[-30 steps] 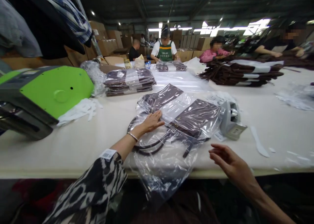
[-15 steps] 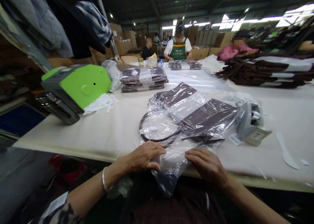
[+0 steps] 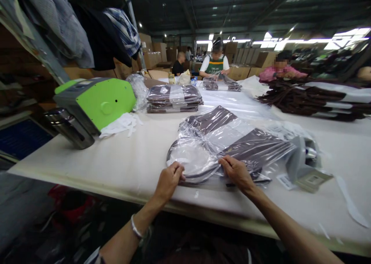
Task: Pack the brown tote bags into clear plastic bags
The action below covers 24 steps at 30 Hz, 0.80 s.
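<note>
Standing by the packing table (image 3: 116, 159): the person has both hands on the near edge of a clear polybag (image 3: 220, 134) with a dark brown tote bag (image 3: 252, 148) inside. It sits centre frame, a bit right. The left hand (image 3: 169, 179) is curled shut, pinching the plastic right where the tote's handle loop (image 3: 173, 156) bulges out. The right hand (image 3: 236, 171) has thumb and fingers clamped on the same edge, closer to the body of the tote.

The whole package lies up-frame from both grips. Its long axis runs from the handle loop at lower centre diagonally toward the right edge, so the left hand is nearer the handle end and the right hand nearer the middle.

Just beside the far end of the polybag, right of centre, sits a grey tape dispenser (image 3: 304, 163). Over at centre left there's a green machine (image 3: 95, 102) with white scraps (image 3: 121, 123) next to it, and a stack of packed bags (image 3: 174, 98) behind. Other people work at the top of the frame.
</note>
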Tool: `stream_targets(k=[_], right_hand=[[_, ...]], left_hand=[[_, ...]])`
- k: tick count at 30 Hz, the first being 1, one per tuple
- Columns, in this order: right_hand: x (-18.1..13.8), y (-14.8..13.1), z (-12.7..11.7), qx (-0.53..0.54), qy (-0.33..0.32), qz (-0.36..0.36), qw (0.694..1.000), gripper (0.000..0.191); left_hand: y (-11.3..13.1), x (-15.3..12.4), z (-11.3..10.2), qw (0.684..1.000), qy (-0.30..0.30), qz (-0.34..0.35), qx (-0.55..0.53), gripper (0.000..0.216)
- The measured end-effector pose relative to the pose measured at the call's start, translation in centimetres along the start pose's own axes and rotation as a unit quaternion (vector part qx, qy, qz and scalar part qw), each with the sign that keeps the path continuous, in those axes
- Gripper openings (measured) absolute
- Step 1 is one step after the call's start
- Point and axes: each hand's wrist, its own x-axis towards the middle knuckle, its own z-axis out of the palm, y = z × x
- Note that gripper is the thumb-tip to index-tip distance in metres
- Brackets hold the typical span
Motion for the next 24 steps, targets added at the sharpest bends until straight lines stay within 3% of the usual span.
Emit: stream_targets(k=[4,7,9,12,14,16,20,24], right_hand=[[-0.1,0.7,0.4,0.026,0.003,0.02,0.999,0.042],[-0.1,0.6,0.4,0.042,0.006,0.022,0.999,0.043],[-0.1,0.5,0.5,0.051,0.009,0.023,0.998,0.042],[-0.2,0.5,0.6,0.066,0.009,0.028,0.997,0.039],[-0.3,0.8,0.7,0.073,0.01,0.03,0.997,0.038],[-0.5,1.1,0.7,0.079,0.013,0.031,0.996,0.038],[-0.6,0.5,-0.3,0.115,0.007,0.034,0.993,0.032],[0.2,-3.5,-1.8,0.14,0.03,-0.036,0.989,0.062]], left_hand=[[1.0,1.6,-0.9,0.998,-0.024,-0.002,0.056,0.024],[2.0,3.7,-1.3,0.998,-0.048,0.013,0.05,0.07],[2.8,5.6,-1.2,0.997,-0.079,0.014,-0.002,0.08],[3.9,8.6,-0.3,0.977,-0.172,-0.015,-0.129,0.069],[4.5,10.2,0.3,0.957,-0.204,-0.047,-0.202,0.054],[5.0,10.9,0.7,0.956,-0.167,-0.048,-0.236,0.039],[6.2,9.8,0.5,0.973,-0.08,0.062,-0.208,0.022],[7.3,6.9,0.1,0.97,-0.082,0.117,-0.198,0.027]])
